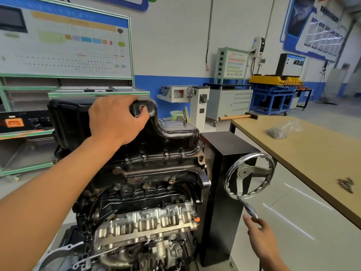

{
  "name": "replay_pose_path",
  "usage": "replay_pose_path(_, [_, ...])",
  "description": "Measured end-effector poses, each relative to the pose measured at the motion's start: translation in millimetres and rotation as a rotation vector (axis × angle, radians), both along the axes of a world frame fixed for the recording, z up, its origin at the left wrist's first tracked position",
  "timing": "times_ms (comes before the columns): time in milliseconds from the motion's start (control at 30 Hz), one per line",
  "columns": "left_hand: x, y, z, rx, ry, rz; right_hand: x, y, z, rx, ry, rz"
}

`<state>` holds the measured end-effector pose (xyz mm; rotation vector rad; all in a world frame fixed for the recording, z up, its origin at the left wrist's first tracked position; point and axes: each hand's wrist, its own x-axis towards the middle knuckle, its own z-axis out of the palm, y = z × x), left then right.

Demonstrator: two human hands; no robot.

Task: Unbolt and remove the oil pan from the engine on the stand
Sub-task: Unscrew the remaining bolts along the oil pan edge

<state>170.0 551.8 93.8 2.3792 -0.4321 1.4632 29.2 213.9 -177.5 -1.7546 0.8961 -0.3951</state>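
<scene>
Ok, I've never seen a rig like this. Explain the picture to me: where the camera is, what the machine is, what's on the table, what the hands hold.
There is one picture, taken by a camera on the person's head, looking forward and down at their hands. The machine is a car engine clamped to a black stand, with the black oil pan facing up. Along the pan's edge sit bolts. The left hand grips the top of the pan. The right hand is open, its fingertips at the crank handle of the stand's handwheel; that wheel probably turns the engine over. On the table lie a hammer, a clear bag of small metal parts, and a small heap of what look like more bolts.
</scene>
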Motion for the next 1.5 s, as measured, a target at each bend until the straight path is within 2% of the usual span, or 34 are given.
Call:
replay_pose_path(133, [-9,-2,2,-0.017,0.009,-0.025,-1,18,2,0.004,0.079,0.049])
replay_pose_path(333, [-17,2,5,0.011,0.044,-0.031,14,36,19,0.174,-0.095,0.006])
replay_pose_path(433, [-15,5,10,0.039,0.083,-0.008,14,34,22,0.165,-0.108,0.002])
replay_pose_path(500, [-7,11,20,0.077,0.174,0.012,11,29,24,0.049,-0.116,-0.044])
replay_pose_path(600, [8,20,35,0.166,0.364,0.053,5,15,30,-0.352,-0.127,-0.100])
replay_pose_path(667, [12,18,35,0.266,0.411,0.120,2,5,32,-0.522,0.021,-0.061])
replay_pose_path(733, [14,15,34,0.311,0.419,0.166,6,-2,32,-0.582,0.194,0.041])
replay_pose_path(800, [13,14,35,0.339,0.442,0.184,11,-3,35,-0.535,0.205,0.148])
replay_pose_path(967, [8,15,33,0.347,0.455,0.194,19,12,72,-0.465,-0.060,0.269])
replay_pose_path(1067, [3,15,30,0.342,0.450,0.203,33,-1,113,-0.253,-0.256,0.104])
replay_pose_path(1133, [1,16,26,0.337,0.424,0.199,40,-26,135,-0.187,-0.307,-0.030])
replay_pose_path(1233, [-2,17,22,0.322,0.380,0.186,40,-65,135,-0.362,-0.233,-0.150])
replay_pose_path(1333, [-5,15,20,0.315,0.362,0.188,35,-89,109,-0.457,-0.059,-0.166])
replay_pose_path(1433, [-9,15,15,0.301,0.311,0.184,31,-77,59,-0.554,0.237,0.025])
replay_pose_path(1500, [-13,16,10,0.292,0.250,0.185,39,-38,26,-0.590,0.193,0.122])
